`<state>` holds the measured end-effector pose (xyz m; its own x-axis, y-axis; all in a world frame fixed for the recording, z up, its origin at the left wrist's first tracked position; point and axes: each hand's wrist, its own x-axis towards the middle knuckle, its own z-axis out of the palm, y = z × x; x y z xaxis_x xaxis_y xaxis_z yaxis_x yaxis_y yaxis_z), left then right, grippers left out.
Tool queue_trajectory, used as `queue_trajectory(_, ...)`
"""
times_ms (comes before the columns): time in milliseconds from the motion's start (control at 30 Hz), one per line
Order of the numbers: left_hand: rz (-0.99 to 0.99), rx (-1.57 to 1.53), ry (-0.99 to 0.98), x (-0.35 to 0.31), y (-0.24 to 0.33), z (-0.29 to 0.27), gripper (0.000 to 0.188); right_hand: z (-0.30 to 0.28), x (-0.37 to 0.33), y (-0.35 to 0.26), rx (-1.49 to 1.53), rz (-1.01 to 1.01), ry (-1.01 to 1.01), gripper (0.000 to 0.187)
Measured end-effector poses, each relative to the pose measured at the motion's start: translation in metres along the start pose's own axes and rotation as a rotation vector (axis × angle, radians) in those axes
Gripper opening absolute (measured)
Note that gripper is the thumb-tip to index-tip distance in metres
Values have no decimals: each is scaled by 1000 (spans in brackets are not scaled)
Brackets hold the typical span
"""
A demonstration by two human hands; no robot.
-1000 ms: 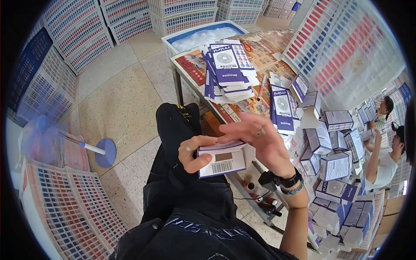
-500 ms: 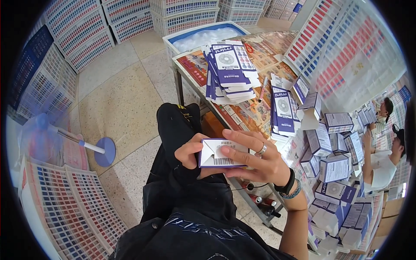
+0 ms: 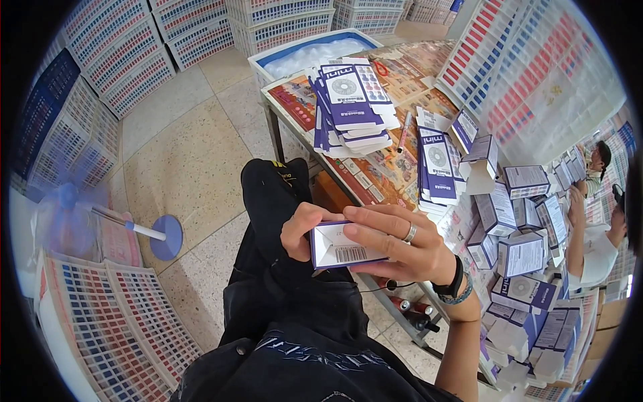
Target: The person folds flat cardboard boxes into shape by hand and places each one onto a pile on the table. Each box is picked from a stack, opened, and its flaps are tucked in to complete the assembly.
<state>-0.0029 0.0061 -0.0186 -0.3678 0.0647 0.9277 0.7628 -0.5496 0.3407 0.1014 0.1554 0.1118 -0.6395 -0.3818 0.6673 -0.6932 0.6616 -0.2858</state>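
A purple-blue fan stands on the floor at far left. The left hand pinches the left side of a small white-and-purple carton, held above the lap just off the tabletop's near edge. Flattened cartons lie piled by the far-left corner, a marker pen beside them. The right hand's grip presses around the carton's right side, fingers across its end. Further right lie a second flat stack, then folded boxes heaped toward the right edge.
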Motion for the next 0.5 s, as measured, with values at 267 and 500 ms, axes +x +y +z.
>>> queue_trajectory(267,-570,46,252,-30,0,-3,32,-39,4,-17,-280,-22,-97,50)
queue_trajectory(500,-263,572,-315,23,18,-1,128,-230,-104,-9,-1421,-182,1319,43)
